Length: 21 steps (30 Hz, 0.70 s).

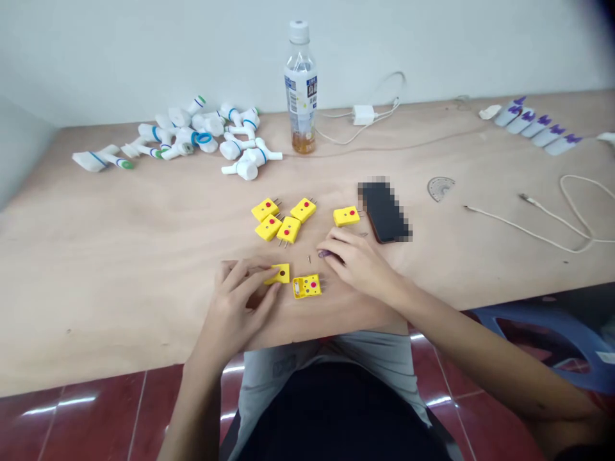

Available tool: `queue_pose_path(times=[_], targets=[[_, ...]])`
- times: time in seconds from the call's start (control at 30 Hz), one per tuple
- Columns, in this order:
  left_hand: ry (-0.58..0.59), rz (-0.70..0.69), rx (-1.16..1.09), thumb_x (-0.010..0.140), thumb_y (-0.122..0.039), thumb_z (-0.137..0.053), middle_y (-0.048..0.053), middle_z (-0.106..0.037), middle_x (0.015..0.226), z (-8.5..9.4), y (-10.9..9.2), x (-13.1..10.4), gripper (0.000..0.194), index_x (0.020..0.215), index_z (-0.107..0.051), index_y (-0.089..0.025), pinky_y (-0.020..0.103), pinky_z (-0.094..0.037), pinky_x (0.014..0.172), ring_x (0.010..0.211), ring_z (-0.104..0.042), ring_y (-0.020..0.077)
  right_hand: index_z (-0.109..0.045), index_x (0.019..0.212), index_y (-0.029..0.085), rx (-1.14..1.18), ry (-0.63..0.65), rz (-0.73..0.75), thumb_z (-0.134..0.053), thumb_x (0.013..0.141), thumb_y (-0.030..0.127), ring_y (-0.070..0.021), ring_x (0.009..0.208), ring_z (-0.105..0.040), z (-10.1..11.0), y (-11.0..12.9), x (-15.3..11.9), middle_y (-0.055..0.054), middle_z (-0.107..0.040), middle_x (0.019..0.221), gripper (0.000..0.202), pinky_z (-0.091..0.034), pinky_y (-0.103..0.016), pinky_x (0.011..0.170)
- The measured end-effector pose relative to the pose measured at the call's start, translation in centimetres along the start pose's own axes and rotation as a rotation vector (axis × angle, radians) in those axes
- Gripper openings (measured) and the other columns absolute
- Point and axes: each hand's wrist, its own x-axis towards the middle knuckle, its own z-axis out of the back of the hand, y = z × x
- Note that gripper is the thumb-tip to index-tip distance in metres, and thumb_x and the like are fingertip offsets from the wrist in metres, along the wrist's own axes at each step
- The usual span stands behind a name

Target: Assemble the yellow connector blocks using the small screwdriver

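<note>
1. Centre of the clock: the open yellow housing (306, 287), lying on the surface (144, 269) with its hollow side up and its pins towards 3 o'clock.
2. At 9 o'clock, the left hand (244, 288) grips a yellow cover (284, 273) between thumb and fingers, just beside the housing.
3. At 2 o'clock, the right hand (355, 259) is curled round a purple item (324, 253), mostly hidden by the fingers.
4. At 12 o'clock, a small metal screw (309, 259) lies near the housing; farther out stands a bottle (301, 89).
5. At 11 o'clock, four yellow plugs (289, 229) sit clustered.
6. At 1 o'clock, a single yellow plug (346, 216) lies beside a phone (385, 211).
</note>
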Motion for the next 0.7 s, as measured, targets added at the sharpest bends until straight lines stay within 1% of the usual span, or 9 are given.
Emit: queue_pose_path(times=[0.17,0.3,0.37,0.4,0.47,0.5,0.57,0.63,0.7], targets=[[-0.016,0.009,0.0,0.109,-0.022,-0.072,0.007,-0.083,0.125,0.6,-0.1,-0.3,0.019,0.123,-0.08,-0.03,0.052,-0.056,0.096,0.107,-0.073,0.0312,-0.076,0.117,0.02,0.089,-0.059,0.047,-0.058,0.116,0.02,-0.0231,0.098,-0.071,0.5,0.3,-0.5,-0.009,-0.077,0.111,0.018,-0.058,-0.04,0.091],[0.002,0.001,-0.055,0.109,-0.022,-0.074,0.007,-0.083,0.13,0.5,-1.4,-0.1,0.021,0.128,-0.077,-0.029,0.051,-0.056,0.101,0.112,-0.076,0.0305,-0.072,0.13,0.024,0.293,-0.161,0.008,-0.062,0.116,0.029,-0.0217,0.095,-0.072,2.0,0.7,-1.2,-0.007,-0.078,0.113,0.017,-0.057,-0.036,0.082],[0.022,-0.01,-0.1,0.109,-0.024,-0.077,0.008,-0.083,0.133,-0.1,-2.3,0.2,0.026,0.134,-0.075,-0.029,0.05,-0.057,0.102,0.116,-0.077,0.0305,-0.071,0.119,0.025,0.428,-0.224,-0.068,-0.059,0.118,0.04,-0.0225,0.093,-0.069,2.7,1.1,-1.3,-0.007,-0.075,0.106,0.019,-0.055,-0.037,0.079],[0.03,-0.021,-0.12,0.108,-0.027,-0.08,0.008,-0.083,0.136,-0.5,-2.7,0.3,0.029,0.136,-0.074,-0.028,0.05,-0.057,0.103,0.119,-0.077,0.0311,-0.069,0.108,0.025,0.511,-0.263,-0.108,-0.055,0.119,0.046,-0.0227,0.089,-0.066,3.1,1.4,-1.3,-0.006,-0.07,0.098,0.027,-0.054,-0.037,0.077],[0.059,-0.047,-0.132,0.107,-0.027,-0.083,0.009,-0.082,0.138,-1.3,-3.4,0.5,0.033,0.138,-0.073,-0.027,0.049,-0.057,0.105,0.121,-0.078,0.0311,-0.056,0.088,0.026,0.703,-0.318,-0.179,-0.044,0.121,0.053,-0.0225,0.078,-0.058,3.7,2.3,-1.1,-0.004,-0.056,0.081,0.044,-0.051,-0.039,0.072],[0.059,-0.051,-0.13,0.106,-0.025,-0.083,0.008,-0.083,0.137,-1.7,-3.7,0.6,0.033,0.137,-0.072,-0.027,0.049,-0.057,0.106,0.12,-0.078,0.0299,-0.049,0.083,0.027,0.795,-0.323,-0.198,-0.039,0.121,0.054,-0.0224,0.072,-0.053,4.0,2.8,-1.0,-0.002,-0.047,0.076,0.048,-0.05,-0.039,0.069],[0.021,-0.062,-0.126,0.107,-0.02,-0.083,0.007,-0.085,0.13,-2.4,-4.1,0.7,0.029,0.133,-0.072,-0.026,0.047,-0.057,0.105,0.113,-0.079,0.0274,-0.04,0.08,0.028,0.935,-0.294,-0.2,-0.031,0.12,0.048,-0.0228,0.066,-0.045,4.7,4.0,-0.9,0.0,-0.033,0.071,0.045,-0.048,-0.041,0.066],[0.01,-0.082,-0.141,0.107,-0.017,-0.082,0.005,-0.085,0.125,-2.9,-4.4,0.7,0.026,0.129,-0.072,-0.025,0.047,-0.056,0.105,0.109,-0.079,0.0261,-0.035,0.08,0.029,1.0,-0.288,-0.181,-0.024,0.119,0.042,-0.0235,0.062,-0.039,5.3,5.1,-1.0,0.001,-0.029,0.07,0.042,-0.046,-0.042,0.064],[0.027,-0.096,-0.165,0.108,-0.018,-0.081,0.005,-0.085,0.124,-3.3,-4.8,0.8,0.023,0.129,-0.072,-0.025,0.048,-0.056,0.105,0.109,-0.077,0.0267,-0.032,0.079,0.029,1.048,-0.303,-0.181,-0.022,0.119,0.041,-0.0235,0.06,-0.034,5.5,6.0,-1.2,0.001,-0.026,0.069,0.043,-0.043,-0.043,0.063]])
